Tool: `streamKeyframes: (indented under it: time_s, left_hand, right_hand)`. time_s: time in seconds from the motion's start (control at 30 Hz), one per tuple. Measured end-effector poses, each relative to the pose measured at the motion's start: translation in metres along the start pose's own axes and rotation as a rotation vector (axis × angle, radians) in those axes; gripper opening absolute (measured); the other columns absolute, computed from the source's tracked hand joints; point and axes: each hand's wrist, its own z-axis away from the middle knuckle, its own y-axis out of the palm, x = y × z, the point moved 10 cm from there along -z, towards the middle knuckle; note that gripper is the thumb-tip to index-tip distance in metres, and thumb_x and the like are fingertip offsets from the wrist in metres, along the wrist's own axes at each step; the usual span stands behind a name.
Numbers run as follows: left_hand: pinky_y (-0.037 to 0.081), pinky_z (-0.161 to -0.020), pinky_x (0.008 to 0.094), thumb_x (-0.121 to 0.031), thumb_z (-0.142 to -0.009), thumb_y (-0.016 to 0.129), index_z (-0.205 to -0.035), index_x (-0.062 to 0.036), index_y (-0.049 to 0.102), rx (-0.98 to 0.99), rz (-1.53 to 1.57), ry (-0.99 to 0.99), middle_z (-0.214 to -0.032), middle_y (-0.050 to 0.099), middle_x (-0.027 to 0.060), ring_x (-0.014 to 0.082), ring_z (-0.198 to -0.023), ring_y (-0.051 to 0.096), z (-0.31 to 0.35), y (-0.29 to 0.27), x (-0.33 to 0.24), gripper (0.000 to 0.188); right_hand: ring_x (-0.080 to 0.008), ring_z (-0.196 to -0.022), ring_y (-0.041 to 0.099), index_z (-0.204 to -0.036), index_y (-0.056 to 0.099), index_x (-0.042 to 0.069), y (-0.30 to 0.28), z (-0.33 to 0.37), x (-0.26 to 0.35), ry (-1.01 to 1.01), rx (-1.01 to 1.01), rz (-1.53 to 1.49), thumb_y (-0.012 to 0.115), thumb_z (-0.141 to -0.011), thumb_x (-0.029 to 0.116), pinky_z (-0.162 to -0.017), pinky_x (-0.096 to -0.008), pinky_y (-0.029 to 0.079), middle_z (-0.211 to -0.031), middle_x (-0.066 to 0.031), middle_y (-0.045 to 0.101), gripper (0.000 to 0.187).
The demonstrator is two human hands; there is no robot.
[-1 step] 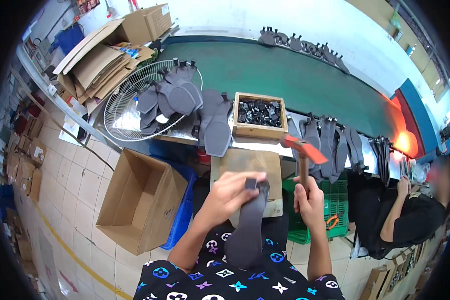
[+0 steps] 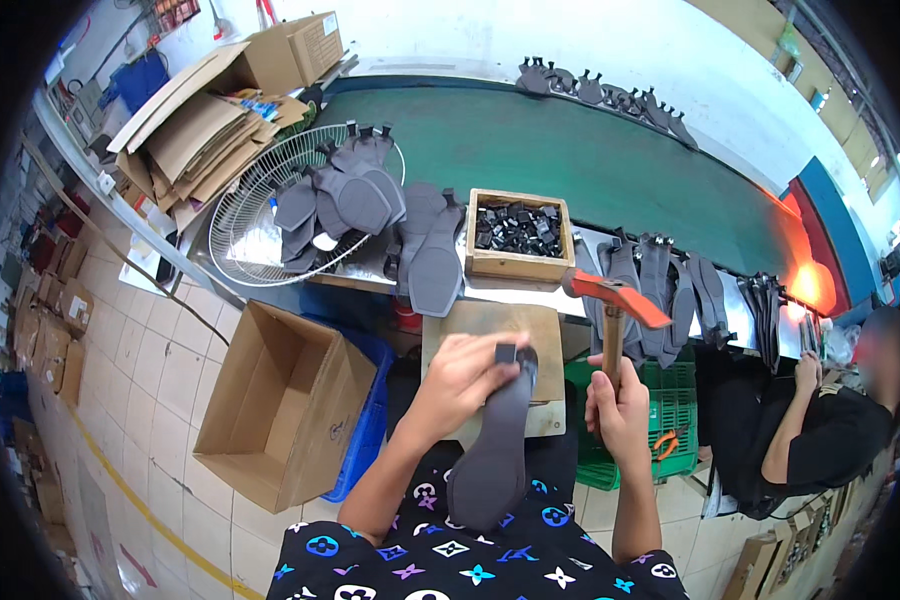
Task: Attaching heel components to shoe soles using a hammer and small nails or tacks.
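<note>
A dark grey shoe sole (image 2: 490,470) lies lengthwise across my lap, its narrow heel end pointing away from me. My left hand (image 2: 460,382) is closed at that end, pinching a small black heel block (image 2: 506,353) between its fingers. Whether those fingers also grip the sole is partly hidden. My right hand (image 2: 618,405) is wrapped round the wooden handle of a hammer (image 2: 615,300), held upright with its orange head up. A worn board (image 2: 465,318) lies just beyond my left hand.
An open wooden box (image 2: 518,262) of small black pieces stands on the bench, between grey soles (image 2: 435,270) and more soles (image 2: 660,290). A wire basket (image 2: 232,240) holds others. Below are a cardboard carton (image 2: 260,410) and a green crate (image 2: 685,440). A co-worker (image 2: 830,430) sits at right.
The hammer's head has shifted slightly right. My left hand and the black heel block have moved a little, and the block shows nearer the sole's end.
</note>
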Motion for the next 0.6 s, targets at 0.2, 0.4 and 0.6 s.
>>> streamKeyframes:
  time_s: [0.2,0.4,0.6]
  left_hand:
    - [0.028,-0.106,0.0448,-0.025,-0.090,0.064,-0.112,-0.0076,0.070,-0.156,-0.560,0.001,-0.120,0.067,0.0077,0.0253,-0.123,0.054,-0.017,0.030,0.084,0.029]
    - [0.016,-0.112,0.0605,-0.044,-0.085,0.066,-0.123,-0.0221,0.068,-0.059,-0.730,-0.067,-0.138,0.052,0.0193,0.0348,-0.139,0.033,-0.012,0.027,0.095,0.044]
    - [0.007,-0.114,0.0625,-0.048,-0.084,0.066,-0.126,-0.0216,0.066,-0.032,-0.696,-0.062,-0.144,0.046,0.0201,0.0365,-0.144,0.027,-0.013,0.029,0.095,0.049]
  right_hand:
    - [-0.0070,-0.052,0.052,-0.124,0.054,-0.002,0.015,0.015,0.014,-0.210,-0.068,0.132,0.056,-0.098,0.011,-0.047,-0.0246,0.042,-0.072,-0.0032,0.059,0.029]
    - [-0.0087,-0.052,0.051,-0.123,0.050,-0.002,-0.020,0.034,0.105,-0.481,-0.216,0.025,0.048,-0.102,0.017,-0.048,-0.0221,0.042,-0.074,-0.0036,0.057,0.029]
    - [-0.0222,-0.052,0.059,-0.105,0.057,-0.001,0.014,0.019,0.070,-0.476,-0.123,0.356,0.054,-0.098,0.012,-0.049,-0.0326,0.045,-0.075,-0.0133,0.060,0.015]
